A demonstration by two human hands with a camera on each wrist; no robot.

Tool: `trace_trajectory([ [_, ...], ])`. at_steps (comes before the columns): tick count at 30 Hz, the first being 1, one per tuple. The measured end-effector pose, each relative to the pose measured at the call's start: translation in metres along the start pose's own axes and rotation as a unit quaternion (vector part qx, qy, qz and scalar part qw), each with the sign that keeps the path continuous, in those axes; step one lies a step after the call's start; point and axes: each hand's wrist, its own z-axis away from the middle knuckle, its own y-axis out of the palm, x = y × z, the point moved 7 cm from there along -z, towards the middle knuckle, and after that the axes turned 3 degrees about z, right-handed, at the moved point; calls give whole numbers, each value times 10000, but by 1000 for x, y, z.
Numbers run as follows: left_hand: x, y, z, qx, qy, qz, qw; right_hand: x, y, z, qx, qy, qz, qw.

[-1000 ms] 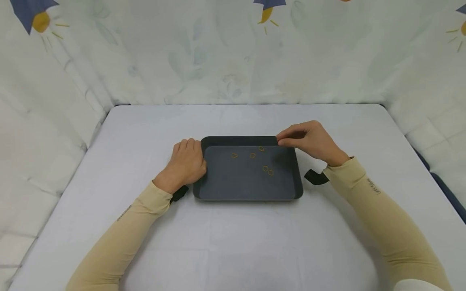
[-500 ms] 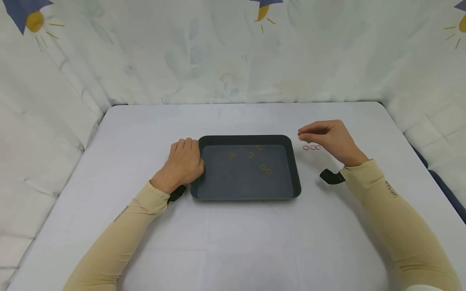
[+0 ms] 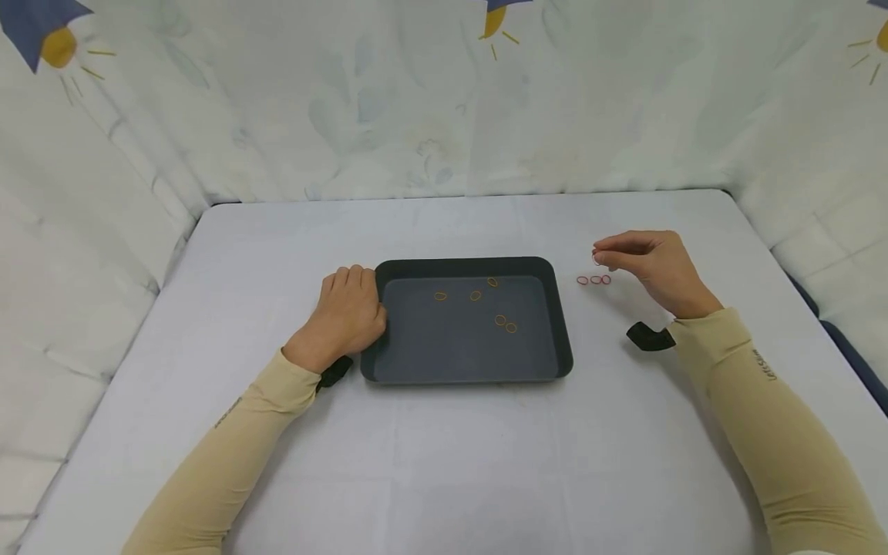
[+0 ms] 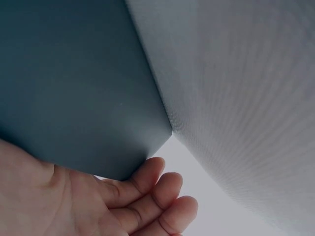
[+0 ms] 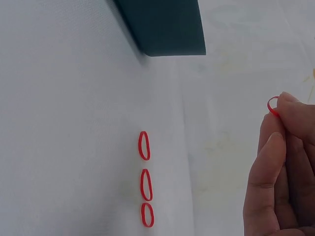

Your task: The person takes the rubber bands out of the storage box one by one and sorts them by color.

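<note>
A dark grey rectangular tray [image 3: 458,267] lies on the white table, with several small yellow rubber bands [image 3: 475,295] spread over its bottom. At the tray's left edge my left hand [image 3: 347,312] grips the rim; the left wrist view shows curled fingers [image 4: 167,189] against the tray's wall [image 4: 83,98]. To the right of the tray, my right hand [image 3: 652,266] pinches a red rubber band [image 5: 269,105] between thumb and fingertips, raised above the table. Below it, 3 more red rubber bands [image 5: 140,145] lie in a row on the cloth.
A white cloth covers the table [image 3: 472,462]. Pale patterned curtains [image 3: 388,100] enclose it at the back and both sides. Each wrist carries a black mount, the right one [image 3: 650,337] hanging low over the table.
My right hand has moved right from the tray's far right corner with the red rubber band pinched, uncovering the red row on the table. The left hand stays on the rim.
</note>
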Motion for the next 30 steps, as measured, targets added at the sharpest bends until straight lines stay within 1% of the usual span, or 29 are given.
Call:
trace_trajectory([
  [8, 1, -1, 4, -38, 13, 18, 10000, -7, -1, 3, -90, 100, -208, 9997],
  [12, 2, -1, 6, 18, -8, 17, 10000, -10, -1, 4, -113, 108, -379, 9992],
  [17, 2, -4, 7, 89, -5, 22, 10000, -16, -1, 5, -170, 225, -355, 9990],
  [20, 1, -5, 8, 70, 18, 41, 10000, -20, -2, 4, -195, 302, -314, 9989],
  [25, 1, -4, 8, 73, 0, 69, 9999, -26, -3, 2, -155, 333, -565, 9977],
  [27, 2, -4, 8, 63, 5, 72, 10000, -29, -4, 2, -172, 357, -560, 9976],
  [30, 1, -4, 8, 8, 43, 69, 10000, -33, -8, 1, -235, 467, -261, 9983],
])
